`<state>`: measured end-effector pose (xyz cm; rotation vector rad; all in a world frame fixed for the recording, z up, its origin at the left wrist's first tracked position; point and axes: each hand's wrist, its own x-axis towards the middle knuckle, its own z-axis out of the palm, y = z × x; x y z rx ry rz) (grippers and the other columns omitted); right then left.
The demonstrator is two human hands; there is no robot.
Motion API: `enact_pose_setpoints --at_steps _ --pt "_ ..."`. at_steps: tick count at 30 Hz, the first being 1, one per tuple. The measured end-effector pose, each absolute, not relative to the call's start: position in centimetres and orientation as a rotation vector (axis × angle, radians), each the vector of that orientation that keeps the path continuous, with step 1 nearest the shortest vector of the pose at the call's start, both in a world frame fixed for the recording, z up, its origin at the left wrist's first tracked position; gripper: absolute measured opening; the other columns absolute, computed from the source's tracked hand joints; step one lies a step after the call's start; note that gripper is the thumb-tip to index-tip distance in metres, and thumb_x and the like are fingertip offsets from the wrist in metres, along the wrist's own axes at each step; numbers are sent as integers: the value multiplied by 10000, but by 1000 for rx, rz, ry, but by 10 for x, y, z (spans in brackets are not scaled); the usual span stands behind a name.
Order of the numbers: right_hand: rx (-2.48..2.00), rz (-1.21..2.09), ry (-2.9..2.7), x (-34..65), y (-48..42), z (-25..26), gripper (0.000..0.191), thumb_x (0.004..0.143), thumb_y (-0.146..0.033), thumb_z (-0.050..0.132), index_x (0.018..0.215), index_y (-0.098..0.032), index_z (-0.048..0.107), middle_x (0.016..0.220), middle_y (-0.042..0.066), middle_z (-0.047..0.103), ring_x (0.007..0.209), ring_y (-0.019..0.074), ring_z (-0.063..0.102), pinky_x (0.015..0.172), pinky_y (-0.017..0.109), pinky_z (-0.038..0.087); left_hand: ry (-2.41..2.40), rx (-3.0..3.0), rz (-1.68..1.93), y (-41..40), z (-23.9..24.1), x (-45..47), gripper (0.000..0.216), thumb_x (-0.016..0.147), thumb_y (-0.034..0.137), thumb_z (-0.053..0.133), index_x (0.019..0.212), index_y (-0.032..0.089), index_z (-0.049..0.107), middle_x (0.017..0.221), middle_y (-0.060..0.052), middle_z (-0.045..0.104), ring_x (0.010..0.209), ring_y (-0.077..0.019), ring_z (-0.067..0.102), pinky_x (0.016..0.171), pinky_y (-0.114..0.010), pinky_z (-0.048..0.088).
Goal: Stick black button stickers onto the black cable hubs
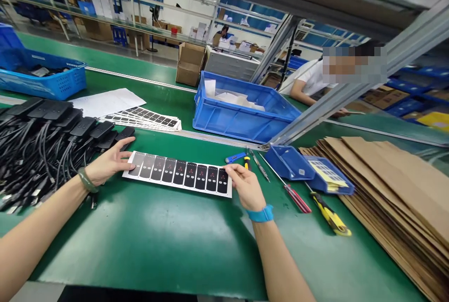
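Observation:
A white sheet of black stickers [180, 174], lined up in one row with small red marks, spans the space between my hands. My left hand [109, 162] holds its left end, thumb at the edge and index finger stretched out past it. At the opposite end, my right hand [245, 185] pinches the upper right corner between thumb and fingers. Beyond my left hand lies a fan of more sticker sheets [150, 118], partly under a white paper [110, 102]. Black devices with cables [52, 110] are heaped beside my left forearm.
A blue crate [228, 121] holding white pieces stands behind the sheet. To the right lie a blue cutter [235, 158], tweezers [260, 167], a red screwdriver [297, 198], a yellow-black knife [329, 215], small blue bins [289, 164] and stacked cardboard [396, 185]. A co-worker [308, 79] sits across.

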<state>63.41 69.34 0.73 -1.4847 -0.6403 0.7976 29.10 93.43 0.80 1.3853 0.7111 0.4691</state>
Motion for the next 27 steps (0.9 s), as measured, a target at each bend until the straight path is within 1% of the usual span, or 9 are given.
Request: enact_pose_setpoints --at_steps 4,7,11,14,16,19,22,25,27 --pt "-1430 559 -662 650 691 -3 342 620 -452 836 773 -180 698 947 82 730 874 232 662 729 350 532 746 1699 514 936 -12 299 726 768 331 726 1383 232 353 882 -30 635 713 -175 657 626 -269 532" --pt "-1256 325 -483 663 692 -4 289 661 -399 818 820 -197 685 918 34 709 884 191 651 740 340 533 887 1935 567 932 -12 306 525 826 386 634 1265 195 419 851 -28 623 621 -159 635 556 -253 510" --pt "-1117 268 -216 667 695 11 307 599 -304 857 818 -205 666 748 -42 643 716 103 605 651 250 510 1122 2144 700 926 9 308 438 886 355 550 1280 203 434 1029 -79 588 824 -195 644 742 -316 536" --pt "-1148 354 -175 654 699 24 331 554 -309 864 777 -204 644 704 -44 627 642 98 576 568 234 481 1337 2317 730 929 26 305 432 913 309 494 1325 184 460 1133 -152 527 1049 -299 551 818 -387 506" --pt "-1165 415 -177 642 703 29 348 529 -326 867 763 -211 636 699 -44 624 626 100 567 542 233 470 1434 2403 706 934 32 303 425 912 297 489 1314 156 497 1155 -192 506 1111 -347 484 839 -422 484" --pt "-1165 485 -171 626 709 30 374 480 -339 879 743 -219 641 704 -46 614 620 94 553 526 219 461 1440 2510 630 942 34 304 358 874 287 566 1205 157 612 1115 -198 539 1099 -362 473 906 -452 436" --pt "-1186 492 -215 616 711 27 348 499 -359 869 725 -220 645 727 -41 605 620 90 541 524 216 454 1380 2565 585 943 35 306 250 851 248 593 1072 182 688 991 -170 602 1044 -355 513 915 -453 413" --pt "-1226 421 -317 608 712 25 333 544 -404 847 729 -217 642 753 -35 595 645 93 534 565 229 464 1337 2553 613 938 42 305 182 845 242 596 979 176 701 828 -128 625 972 -331 553 891 -427 420" --pt "-1259 365 -409 603 711 26 334 583 -436 829 748 -219 638 778 -32 589 685 101 540 618 243 476 1329 2515 687 933 51 303 210 850 256 583 1015 168 678 846 -111 628 951 -309 567 873 -406 434"
